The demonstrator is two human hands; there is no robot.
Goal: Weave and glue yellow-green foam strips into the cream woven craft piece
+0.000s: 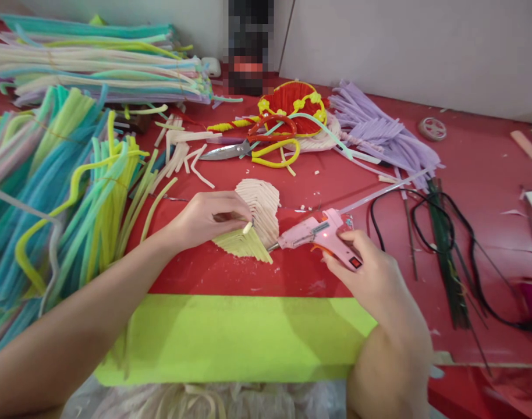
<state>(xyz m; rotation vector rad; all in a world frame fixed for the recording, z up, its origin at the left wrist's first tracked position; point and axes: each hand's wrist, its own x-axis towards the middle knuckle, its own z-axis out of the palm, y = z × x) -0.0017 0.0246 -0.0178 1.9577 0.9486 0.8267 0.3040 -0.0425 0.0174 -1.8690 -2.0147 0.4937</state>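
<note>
My right hand (375,279) grips a pink hot glue gun (312,230) with a clear glue stick in its back end. Its nozzle points left, close to the lower edge of a leaf shape (242,244) made of pale green pipe cleaners. Over that leaf, my left hand (213,215) pinches a short pale yellow pipe cleaner (247,228) seen nearly end-on. A cream leaf shape (268,203) of ribbed pipe cleaners lies just behind, partly covered by my left fingers. Whether the nozzle touches the green leaf I cannot tell.
Bundles of coloured pipe cleaners (74,163) crowd the left. Scissors (248,146), a red and yellow heart-shaped piece (292,105) and purple pipe cleaners (379,134) lie behind. A black cord (471,250) loops across green stems (444,256) at right. A lime sheet (240,337) lies in front.
</note>
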